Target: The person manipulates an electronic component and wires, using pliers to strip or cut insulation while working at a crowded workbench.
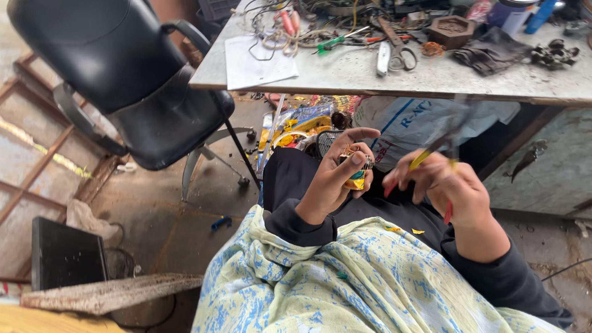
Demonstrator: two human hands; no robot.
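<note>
Left hand (330, 179) fingers clamped on small coil part (356, 166); right hand (453, 188) fingers pinch pliers (431, 151). Brace part, steady the tip.

Small motor coil (356, 166): copper winding showing on top, yellow wrap round the lower body, a dark metal part at its right edge; sits upright in the left hand (333, 179), fingers curled round it, held over the lap and well below the desk edge. Pliers (431, 154): red and yellow handles, dark blurred jaws angled up and right, gripped in the right hand (453, 191), just beside the coil, not touching it.
</note>
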